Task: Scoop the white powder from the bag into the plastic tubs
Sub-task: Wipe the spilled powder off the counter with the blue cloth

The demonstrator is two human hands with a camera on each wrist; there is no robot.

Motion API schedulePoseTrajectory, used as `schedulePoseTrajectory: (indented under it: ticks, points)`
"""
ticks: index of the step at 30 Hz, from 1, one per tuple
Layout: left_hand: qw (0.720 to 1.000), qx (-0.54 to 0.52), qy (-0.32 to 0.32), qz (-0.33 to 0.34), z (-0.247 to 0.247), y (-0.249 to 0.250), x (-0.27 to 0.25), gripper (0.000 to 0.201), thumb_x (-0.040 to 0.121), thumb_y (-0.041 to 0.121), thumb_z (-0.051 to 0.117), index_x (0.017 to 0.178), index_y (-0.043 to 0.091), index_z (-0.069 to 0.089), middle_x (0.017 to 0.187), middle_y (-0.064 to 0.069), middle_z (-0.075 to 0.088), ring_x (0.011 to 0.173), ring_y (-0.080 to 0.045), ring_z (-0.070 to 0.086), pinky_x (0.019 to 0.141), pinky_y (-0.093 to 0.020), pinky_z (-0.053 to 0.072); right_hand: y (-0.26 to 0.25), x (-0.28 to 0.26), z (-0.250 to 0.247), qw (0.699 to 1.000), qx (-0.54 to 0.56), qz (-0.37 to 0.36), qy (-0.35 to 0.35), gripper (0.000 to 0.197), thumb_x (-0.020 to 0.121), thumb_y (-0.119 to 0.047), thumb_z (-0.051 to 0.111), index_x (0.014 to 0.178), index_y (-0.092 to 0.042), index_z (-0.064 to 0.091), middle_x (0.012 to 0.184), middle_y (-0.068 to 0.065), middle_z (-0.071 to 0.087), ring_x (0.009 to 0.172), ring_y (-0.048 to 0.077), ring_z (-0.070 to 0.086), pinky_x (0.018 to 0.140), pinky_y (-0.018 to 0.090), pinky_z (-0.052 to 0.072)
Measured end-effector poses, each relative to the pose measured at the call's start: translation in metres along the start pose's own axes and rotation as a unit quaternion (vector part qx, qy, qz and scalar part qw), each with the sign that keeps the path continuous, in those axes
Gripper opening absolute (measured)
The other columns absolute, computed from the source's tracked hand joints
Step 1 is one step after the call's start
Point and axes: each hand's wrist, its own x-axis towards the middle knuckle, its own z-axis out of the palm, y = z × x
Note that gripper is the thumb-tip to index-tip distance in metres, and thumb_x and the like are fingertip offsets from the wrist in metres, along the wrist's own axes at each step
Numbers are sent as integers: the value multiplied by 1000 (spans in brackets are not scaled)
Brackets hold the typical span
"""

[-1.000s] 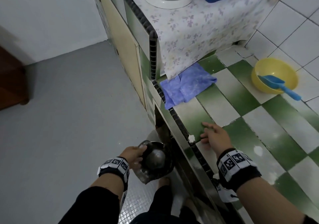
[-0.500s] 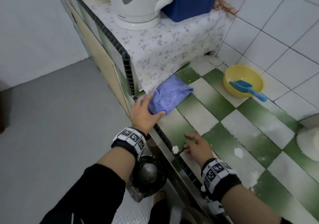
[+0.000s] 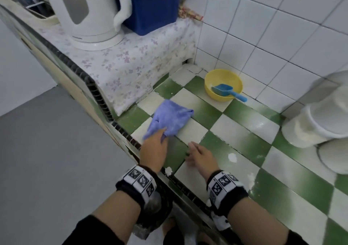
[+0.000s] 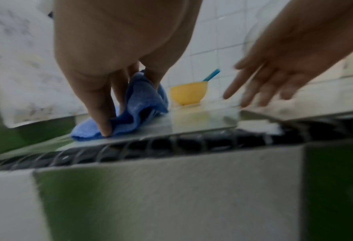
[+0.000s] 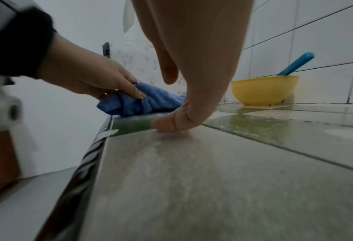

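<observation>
Since a second ago the left hand (image 3: 154,146) has left the dark bowl (image 3: 158,210) below the counter edge, come up onto the counter (image 3: 235,135) and taken hold of the cloth (image 3: 170,120), which now lies further out on the checked tiles than before. That hand's thumb and fingers are curled round the near end of the cloth, bunching it, as both wrist views show. The right hand (image 3: 200,155) lies just beside it with its fingers loose and spread, holding nothing; in the right wrist view one fingertip (image 5: 165,124) presses the tile. The two hands are close but do not touch. Small spills of white powder (image 3: 232,157) lie on the tiles to the right of the right hand, and another dab sits on the counter's dark edge between the wrists. At the far right stand the tubs (image 3: 320,124), blurred, one showing powder through its wall. Against the wall sits a yellow bowl (image 3: 223,84) with a scoop (image 3: 227,91) resting in it, its handle over the rim. On the raised shelf to the left, under a flowered cover (image 3: 131,63), stand a kettle (image 3: 88,12) and a blue box (image 3: 152,5). The bag itself cannot be made out.
</observation>
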Motion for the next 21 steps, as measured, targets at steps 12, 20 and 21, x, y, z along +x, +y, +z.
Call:
schedulePoseTrajectory:
  ticks: [12, 20, 21]
  points:
    - [973, -187, -104, 81, 7, 33, -49, 15, 96, 23, 62, 92, 21, 77, 86, 13, 74, 81, 6, 64, 72, -14, 49, -36, -27, -39, 990, 28, -92, 107, 29, 93, -4, 46, 115, -18, 60, 105, 1, 61, 99, 17, 56, 87, 28, 45]
    - [977, 51, -105, 176, 36, 5, -39, 35, 97, 29, 54, 126, 11, 64, 130, -6, 62, 122, -26, 55, 106, -37, 39, -23, -115, -167, 926, -119, -142, 330, 44, 92, -7, 49, 133, -22, 50, 109, 6, 64, 99, 26, 60, 81, 28, 42]
    - [973, 89, -111, 179, 40, -1, -36, 44, 97, 37, 47, 129, 12, 62, 135, -9, 59, 126, -30, 52, 108, -43, 37, -13, -126, -181, 911, -139, -134, 364, 48, 91, -8, 49, 136, -24, 48, 110, 8, 64, 97, 26, 60, 81, 28, 41]
